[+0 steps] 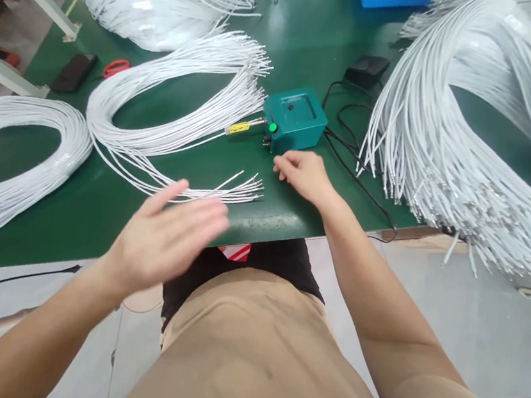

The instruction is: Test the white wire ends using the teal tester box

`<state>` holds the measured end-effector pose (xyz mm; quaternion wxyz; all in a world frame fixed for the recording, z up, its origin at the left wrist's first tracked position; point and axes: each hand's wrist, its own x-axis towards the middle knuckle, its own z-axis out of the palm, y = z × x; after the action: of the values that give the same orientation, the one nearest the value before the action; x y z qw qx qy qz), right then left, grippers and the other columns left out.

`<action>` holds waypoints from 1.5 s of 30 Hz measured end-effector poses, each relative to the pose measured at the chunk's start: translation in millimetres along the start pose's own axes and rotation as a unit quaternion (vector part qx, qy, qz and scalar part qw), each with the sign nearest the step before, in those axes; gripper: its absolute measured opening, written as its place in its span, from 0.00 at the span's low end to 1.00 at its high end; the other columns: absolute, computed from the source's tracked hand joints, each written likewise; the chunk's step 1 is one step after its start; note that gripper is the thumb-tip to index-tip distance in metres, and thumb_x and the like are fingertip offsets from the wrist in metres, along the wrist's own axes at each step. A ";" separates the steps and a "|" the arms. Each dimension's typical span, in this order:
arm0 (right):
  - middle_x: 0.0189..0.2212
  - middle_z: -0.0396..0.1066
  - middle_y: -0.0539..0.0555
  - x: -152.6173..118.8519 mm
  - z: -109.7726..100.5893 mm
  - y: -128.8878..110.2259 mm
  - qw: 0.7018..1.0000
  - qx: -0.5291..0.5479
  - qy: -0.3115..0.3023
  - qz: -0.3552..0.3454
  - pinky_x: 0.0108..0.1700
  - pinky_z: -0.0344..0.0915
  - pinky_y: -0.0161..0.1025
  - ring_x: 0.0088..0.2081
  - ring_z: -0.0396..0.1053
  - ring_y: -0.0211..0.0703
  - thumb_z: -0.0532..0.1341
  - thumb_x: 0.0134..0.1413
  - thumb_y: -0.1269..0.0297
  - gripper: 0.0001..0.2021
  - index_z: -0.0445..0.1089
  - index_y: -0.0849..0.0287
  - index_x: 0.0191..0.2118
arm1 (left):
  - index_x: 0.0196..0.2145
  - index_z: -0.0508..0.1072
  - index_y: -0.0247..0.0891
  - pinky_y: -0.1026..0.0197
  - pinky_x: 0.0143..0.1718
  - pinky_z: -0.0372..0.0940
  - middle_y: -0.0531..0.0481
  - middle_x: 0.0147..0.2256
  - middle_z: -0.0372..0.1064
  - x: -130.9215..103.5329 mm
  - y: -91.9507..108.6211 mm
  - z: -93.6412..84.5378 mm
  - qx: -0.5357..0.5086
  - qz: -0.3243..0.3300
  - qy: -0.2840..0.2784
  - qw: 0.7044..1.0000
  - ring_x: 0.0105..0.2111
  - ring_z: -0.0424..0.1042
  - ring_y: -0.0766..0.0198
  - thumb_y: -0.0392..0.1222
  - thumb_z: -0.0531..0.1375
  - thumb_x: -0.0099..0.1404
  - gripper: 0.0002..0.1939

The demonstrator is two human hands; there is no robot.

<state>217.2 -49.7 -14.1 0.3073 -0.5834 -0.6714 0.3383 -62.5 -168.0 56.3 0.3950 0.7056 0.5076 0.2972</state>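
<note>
My left hand (169, 235) is open with its fingers stretched out and a little blurred, above the table's front edge. Just beyond it lie the loose ends of several white cables (234, 193). My right hand (301, 172) is in front of a teal box (299, 116) with a green button, its fingers curled together; whether anything small is between the fingertips is hidden. At the box's left side, a yellow piece (238, 128) sits on a metal rod, with a white cable end against it. A looped bundle of white cables (157, 137) spreads to the left of the box.
More white cable bundles lie at the left (57, 160), the back left (144, 3) and the right (430, 116), the last overhanging the edge. Red-handled scissors (115, 68), a black block (367, 71), black cords (363, 188) and a blue tray (381, 3) are on the green table (111, 232).
</note>
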 end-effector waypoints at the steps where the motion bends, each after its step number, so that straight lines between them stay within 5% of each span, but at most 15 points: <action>1: 0.22 0.72 0.50 -4.6 1.5 -7.9 0.999 -0.034 -0.041 0.006 0.34 0.59 0.35 0.27 0.67 0.37 0.57 0.58 0.58 0.15 0.74 0.58 0.26 | 0.42 0.78 0.48 0.41 0.63 0.53 0.47 0.44 0.76 14.2 -12.0 -1.9 0.090 0.035 0.015 0.995 0.52 0.71 0.49 0.45 0.63 0.60 0.12; 3: 0.25 0.74 0.52 -12.2 4.1 -20.1 0.991 -0.108 -0.084 0.017 0.32 0.57 0.36 0.29 0.68 0.41 0.57 0.57 0.55 0.16 0.74 0.58 0.25 | 0.49 0.75 0.45 0.42 0.60 0.55 0.44 0.49 0.73 35.3 -35.6 -3.9 0.232 0.046 0.059 0.970 0.56 0.67 0.46 0.47 0.61 0.62 0.17; 7: 0.30 0.76 0.51 -19.7 9.0 -26.2 0.979 -0.173 -0.108 0.007 0.31 0.54 0.37 0.32 0.68 0.42 0.60 0.53 0.59 0.09 0.75 0.55 0.28 | 0.55 0.70 0.39 0.47 0.53 0.62 0.39 0.51 0.71 57.5 -62.0 4.3 0.298 0.027 -0.017 0.954 0.51 0.69 0.47 0.54 0.55 0.66 0.25; 12: 0.31 0.76 0.50 -21.1 13.0 -22.4 0.986 -0.138 -0.092 -0.005 0.32 0.57 0.35 0.32 0.68 0.40 0.60 0.52 0.65 0.07 0.75 0.56 0.30 | 0.43 0.76 0.38 0.48 0.52 0.60 0.40 0.47 0.71 81.7 -63.0 26.5 0.307 0.069 -0.049 0.948 0.48 0.67 0.48 0.55 0.56 0.64 0.20; 16: 0.28 0.75 0.50 -21.0 10.1 -27.1 0.995 -0.066 -0.079 0.002 0.32 0.58 0.34 0.31 0.68 0.38 0.60 0.51 0.66 0.06 0.75 0.57 0.30 | 0.35 0.73 0.40 0.54 0.42 0.62 0.46 0.38 0.72 91.2 -57.3 26.5 0.260 0.023 -0.085 0.962 0.39 0.70 0.55 0.51 0.53 0.67 0.15; 22: 0.26 0.74 0.49 -19.1 4.2 -39.0 0.998 0.027 -0.064 -0.007 0.32 0.58 0.33 0.28 0.66 0.36 0.60 0.48 0.67 0.06 0.74 0.59 0.27 | 0.39 0.69 0.40 0.56 0.45 0.64 0.49 0.37 0.75 84.8 -55.7 17.6 0.080 -0.083 -0.026 0.993 0.39 0.74 0.58 0.53 0.53 0.68 0.14; 27: 0.25 0.72 0.49 -11.7 1.0 -38.9 0.995 0.082 -0.063 0.005 0.32 0.58 0.33 0.28 0.65 0.36 0.60 0.47 0.65 0.07 0.74 0.60 0.27 | 0.41 0.72 0.40 0.54 0.52 0.64 0.44 0.50 0.71 73.3 -52.1 9.8 0.006 -0.011 0.039 0.999 0.49 0.71 0.56 0.50 0.56 0.67 0.12; 29: 0.25 0.72 0.49 -6.6 0.7 -38.5 0.993 0.100 -0.068 0.008 0.32 0.58 0.34 0.29 0.65 0.36 0.60 0.46 0.64 0.07 0.74 0.60 0.27 | 0.38 0.74 0.39 0.54 0.51 0.65 0.43 0.50 0.72 66.2 -48.0 1.6 -0.032 0.031 -0.024 0.999 0.49 0.72 0.55 0.48 0.57 0.67 0.11; 32: 0.25 0.71 0.49 1.2 2.7 -43.7 0.989 0.116 -0.094 -0.008 0.32 0.58 0.34 0.29 0.65 0.36 0.60 0.46 0.64 0.07 0.73 0.60 0.26 | 0.36 0.77 0.38 0.55 0.49 0.67 0.42 0.45 0.75 60.7 -42.2 -10.6 -0.046 0.010 -0.122 0.991 0.45 0.73 0.55 0.49 0.52 0.70 0.17; 37: 0.24 0.69 0.49 13.5 9.4 -66.6 0.981 0.140 -0.128 -0.048 0.31 0.57 0.34 0.28 0.63 0.35 0.59 0.46 0.64 0.08 0.73 0.61 0.26 | 0.41 0.78 0.38 0.58 0.41 0.70 0.45 0.42 0.75 81.1 -35.0 -7.5 -0.019 -0.033 0.040 0.998 0.40 0.74 0.58 0.49 0.62 0.62 0.14; 45: 0.19 0.68 0.48 48.5 4.3 -84.0 0.979 0.111 -0.156 -0.067 0.31 0.57 0.34 0.23 0.61 0.34 0.57 0.54 0.59 0.12 0.73 0.61 0.29 | 0.48 0.73 0.38 0.61 0.40 0.67 0.52 0.31 0.71 129.3 -37.7 0.4 -0.173 0.013 0.069 0.982 0.33 0.70 0.66 0.42 0.66 0.58 0.20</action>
<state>159.0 -9.6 52.6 0.2835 -0.4392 -0.7068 0.4766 -40.5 -38.6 26.2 0.4716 0.6108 0.4655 0.4334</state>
